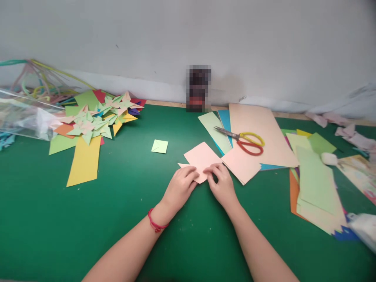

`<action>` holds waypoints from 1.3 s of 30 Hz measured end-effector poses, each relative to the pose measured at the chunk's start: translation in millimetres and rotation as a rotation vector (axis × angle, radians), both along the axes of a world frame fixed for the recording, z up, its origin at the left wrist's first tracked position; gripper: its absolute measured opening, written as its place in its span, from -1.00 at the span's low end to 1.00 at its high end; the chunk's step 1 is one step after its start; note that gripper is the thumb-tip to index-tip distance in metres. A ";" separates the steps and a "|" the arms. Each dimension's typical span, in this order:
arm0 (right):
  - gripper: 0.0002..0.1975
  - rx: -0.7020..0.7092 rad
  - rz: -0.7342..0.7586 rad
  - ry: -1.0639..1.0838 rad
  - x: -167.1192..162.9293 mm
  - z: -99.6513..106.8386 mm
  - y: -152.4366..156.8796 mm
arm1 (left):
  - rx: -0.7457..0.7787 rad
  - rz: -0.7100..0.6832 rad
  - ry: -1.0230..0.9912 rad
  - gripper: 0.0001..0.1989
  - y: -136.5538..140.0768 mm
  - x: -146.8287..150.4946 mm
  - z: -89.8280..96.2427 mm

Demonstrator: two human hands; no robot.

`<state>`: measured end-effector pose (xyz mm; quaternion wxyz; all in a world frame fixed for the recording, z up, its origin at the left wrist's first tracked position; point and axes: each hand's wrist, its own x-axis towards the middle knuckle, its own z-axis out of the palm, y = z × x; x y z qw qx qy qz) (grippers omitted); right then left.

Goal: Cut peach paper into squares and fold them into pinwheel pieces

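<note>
A pale pink square of paper (pixel 202 154) lies on the green table between my hands, one corner pointing toward me. My left hand (pixel 183 182) pinches its near left edge, with a small pink point of paper (pixel 182 165) showing beside the fingers. On the near right edge, my right hand (pixel 220 181) grips the same paper between thumb and fingers. Right of that hand sits a small stack of pink paper squares (pixel 242 166). A small folded light green paper square (pixel 160 146) rests to the left, apart from both hands.
Scissors (pixel 248 143) with yellow and red handles lie on large paper sheets (pixel 261 129). At the left is a pile of folded paper stars (pixel 94 121) near a clear plastic bag (pixel 26 117). Green paper strips (pixel 315 180) are stacked at the right. A pixelated dark object (pixel 199 88) stands by the wall.
</note>
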<state>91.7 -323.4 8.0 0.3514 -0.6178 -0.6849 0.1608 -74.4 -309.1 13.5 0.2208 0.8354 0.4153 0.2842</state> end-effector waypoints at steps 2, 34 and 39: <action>-0.84 -0.019 0.027 0.001 2.3 1.9 -0.1 | -0.040 0.021 -0.034 -0.91 1.1 0.8 -0.3; -0.85 -0.074 -0.128 -0.183 -16.7 4.1 1.7 | -0.264 0.235 -0.123 -0.82 15.6 17.0 2.8; -0.87 -0.055 -0.124 -0.168 -16.0 3.6 1.4 | -0.270 0.237 -0.115 -0.80 16.3 16.9 3.2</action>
